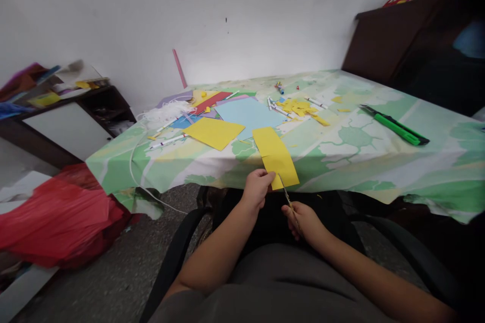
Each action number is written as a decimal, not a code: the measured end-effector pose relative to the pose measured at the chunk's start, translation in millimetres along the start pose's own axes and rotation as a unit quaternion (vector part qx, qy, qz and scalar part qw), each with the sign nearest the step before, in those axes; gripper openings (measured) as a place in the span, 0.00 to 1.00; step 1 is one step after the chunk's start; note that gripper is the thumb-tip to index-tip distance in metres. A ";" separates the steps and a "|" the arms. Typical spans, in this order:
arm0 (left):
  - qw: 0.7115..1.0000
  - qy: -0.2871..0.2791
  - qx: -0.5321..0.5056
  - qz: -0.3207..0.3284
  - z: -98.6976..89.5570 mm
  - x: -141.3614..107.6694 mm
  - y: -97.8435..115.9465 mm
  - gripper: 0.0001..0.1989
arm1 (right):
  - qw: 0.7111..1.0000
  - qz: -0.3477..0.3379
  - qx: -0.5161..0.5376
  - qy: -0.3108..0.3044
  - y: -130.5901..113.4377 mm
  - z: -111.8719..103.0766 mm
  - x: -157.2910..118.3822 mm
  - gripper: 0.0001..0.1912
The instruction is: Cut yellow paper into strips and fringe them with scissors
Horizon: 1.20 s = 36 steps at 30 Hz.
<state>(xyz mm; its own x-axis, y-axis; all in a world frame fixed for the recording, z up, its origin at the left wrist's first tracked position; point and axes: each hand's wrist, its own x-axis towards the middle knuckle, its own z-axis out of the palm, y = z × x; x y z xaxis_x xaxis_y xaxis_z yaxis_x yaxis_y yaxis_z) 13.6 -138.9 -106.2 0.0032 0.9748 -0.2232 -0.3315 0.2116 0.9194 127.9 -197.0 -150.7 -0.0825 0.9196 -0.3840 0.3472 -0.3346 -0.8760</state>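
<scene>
My left hand (256,189) pinches the lower left corner of a yellow paper strip (278,159), which lies over the table's front edge. In my right hand (304,222) is a pair of scissors (289,201), with the blade tips at the strip's lower edge. A slit shows partway up the strip's left side. Left of the strip, a larger yellow sheet (215,132) overlaps a light blue sheet (250,113). Yellow paper scraps (297,107) are heaped behind, with markers beside them.
A green utility knife (397,126) lies on the right of the patterned tablecloth (356,161). White string (166,113) is bunched at the left, one strand hanging off the front. A red plastic bag (68,217) sits at the lower left, below a cabinet (71,128). Chair arms flank me.
</scene>
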 end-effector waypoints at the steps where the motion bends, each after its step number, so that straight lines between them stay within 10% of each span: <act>1: 1.000 0.001 0.001 0.001 -0.4 -0.2 0.4 0.08 | 1.000 -0.003 0.002 0.002 -0.3 -0.2 -0.4 0.15; 36: 0.996 -0.054 0.074 0.002 -5.3 -11.5 -3.0 0.08 | 0.989 -0.126 0.069 -0.018 -24.7 0.5 5.8 0.34</act>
<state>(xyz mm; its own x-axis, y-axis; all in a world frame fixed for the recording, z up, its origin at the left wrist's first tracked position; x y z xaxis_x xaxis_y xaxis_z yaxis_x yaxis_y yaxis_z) 9.6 -151.1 -108.1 0.1055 0.9760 -0.1903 -0.1885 0.2076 0.9599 118.3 -183.6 -131.5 -0.1852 0.9703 -0.1556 0.1811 -0.1220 -0.9759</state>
